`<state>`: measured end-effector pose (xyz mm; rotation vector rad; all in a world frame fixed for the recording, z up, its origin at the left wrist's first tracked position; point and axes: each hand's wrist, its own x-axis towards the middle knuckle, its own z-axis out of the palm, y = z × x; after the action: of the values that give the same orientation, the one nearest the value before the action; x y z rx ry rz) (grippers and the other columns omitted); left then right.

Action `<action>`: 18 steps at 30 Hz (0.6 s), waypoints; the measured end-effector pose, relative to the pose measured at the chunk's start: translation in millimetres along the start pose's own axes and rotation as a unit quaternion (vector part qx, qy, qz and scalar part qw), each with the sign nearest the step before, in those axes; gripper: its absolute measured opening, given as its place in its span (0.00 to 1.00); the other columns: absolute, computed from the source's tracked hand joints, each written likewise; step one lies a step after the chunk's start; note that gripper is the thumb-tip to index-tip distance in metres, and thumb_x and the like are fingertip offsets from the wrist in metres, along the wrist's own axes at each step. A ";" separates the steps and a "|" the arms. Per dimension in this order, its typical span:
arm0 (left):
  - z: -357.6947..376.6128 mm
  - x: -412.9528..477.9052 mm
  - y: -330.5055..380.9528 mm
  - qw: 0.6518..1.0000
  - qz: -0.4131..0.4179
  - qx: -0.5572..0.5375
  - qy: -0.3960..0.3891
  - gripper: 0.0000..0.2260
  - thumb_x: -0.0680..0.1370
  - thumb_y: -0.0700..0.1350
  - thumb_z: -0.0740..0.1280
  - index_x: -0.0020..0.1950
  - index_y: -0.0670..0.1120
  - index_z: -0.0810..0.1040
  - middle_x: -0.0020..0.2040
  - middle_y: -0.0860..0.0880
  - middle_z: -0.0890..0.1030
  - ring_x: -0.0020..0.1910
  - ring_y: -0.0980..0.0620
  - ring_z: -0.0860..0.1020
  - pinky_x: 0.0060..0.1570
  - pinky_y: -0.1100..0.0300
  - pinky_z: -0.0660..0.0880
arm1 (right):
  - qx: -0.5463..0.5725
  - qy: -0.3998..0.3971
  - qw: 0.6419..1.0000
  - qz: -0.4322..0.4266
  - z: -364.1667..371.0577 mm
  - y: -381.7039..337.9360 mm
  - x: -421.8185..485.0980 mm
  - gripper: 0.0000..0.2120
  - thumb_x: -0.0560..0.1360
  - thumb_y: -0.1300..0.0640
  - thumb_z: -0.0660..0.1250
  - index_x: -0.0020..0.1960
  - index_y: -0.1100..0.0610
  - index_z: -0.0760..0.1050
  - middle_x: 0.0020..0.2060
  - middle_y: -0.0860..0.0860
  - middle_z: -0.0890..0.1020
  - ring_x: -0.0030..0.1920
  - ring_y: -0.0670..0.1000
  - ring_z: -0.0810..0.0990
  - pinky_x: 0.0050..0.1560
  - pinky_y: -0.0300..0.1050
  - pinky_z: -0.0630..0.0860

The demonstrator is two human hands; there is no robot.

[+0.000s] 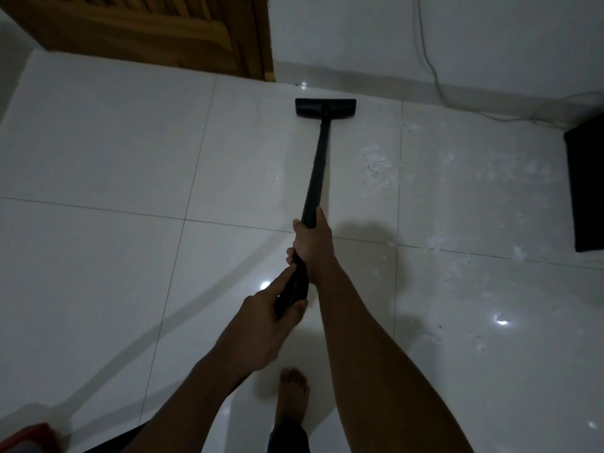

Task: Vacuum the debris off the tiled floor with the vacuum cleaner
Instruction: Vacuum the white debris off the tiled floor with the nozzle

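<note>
A black vacuum wand runs from my hands to its flat floor head, which rests on the white tiled floor near the far wall. My right hand grips the wand higher up the tube. Nearer to me, my left hand grips the handle end. White scraps of debris lie scattered on the tiles to the right of the wand, apart from the floor head.
A wooden door stands at the back left. A cable hangs down the white wall and runs along the floor. A black box sits at the right edge. My bare foot is below. A red object shows bottom left.
</note>
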<state>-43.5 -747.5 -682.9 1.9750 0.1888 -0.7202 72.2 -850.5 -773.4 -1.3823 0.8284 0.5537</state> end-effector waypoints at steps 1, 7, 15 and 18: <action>-0.5 -4.0 0.1 1.000 -0.001 -0.006 -0.001 0.27 0.81 0.51 0.64 0.78 0.64 0.57 0.32 0.56 0.78 0.22 0.57 0.75 0.26 0.65 0.75 | 0.002 0.000 1.000 -0.005 -1.4 2.0 -3.1 0.27 0.82 0.57 0.63 0.79 0.45 0.61 0.39 0.54 0.75 0.23 0.50 0.74 0.26 0.43 0.73; 3.3 -15.4 4.9 1.000 -0.002 0.002 -0.019 0.29 0.81 0.51 0.65 0.79 0.62 0.56 0.57 0.54 0.81 0.29 0.68 0.77 0.30 0.71 0.73 | 0.026 -0.002 1.000 -0.009 -16.7 14.9 -13.2 0.22 0.83 0.57 0.63 0.75 0.50 0.65 0.33 0.53 0.70 0.22 0.48 0.71 0.25 0.41 0.72; 4.7 22.8 16.4 0.999 0.024 0.015 -0.029 0.29 0.82 0.51 0.63 0.80 0.58 0.55 0.48 0.49 0.83 0.28 0.65 0.78 0.29 0.69 0.73 | 0.014 -0.011 1.000 0.001 -21.3 -13.4 19.3 0.26 0.84 0.58 0.62 0.80 0.47 0.60 0.32 0.53 0.70 0.21 0.48 0.71 0.24 0.42 0.71; 5.0 40.4 19.1 0.999 0.030 0.014 -0.032 0.28 0.82 0.51 0.63 0.80 0.59 0.56 0.39 0.56 0.79 0.23 0.60 0.75 0.27 0.65 0.74 | 0.001 -0.010 1.000 0.001 -23.5 -26.0 34.6 0.26 0.84 0.59 0.62 0.79 0.49 0.61 0.33 0.54 0.70 0.20 0.48 0.71 0.24 0.41 0.71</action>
<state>-4.7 -768.1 -692.8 1.9729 0.0798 -0.7493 109.1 -881.4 -783.8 -1.3713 0.8141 0.5675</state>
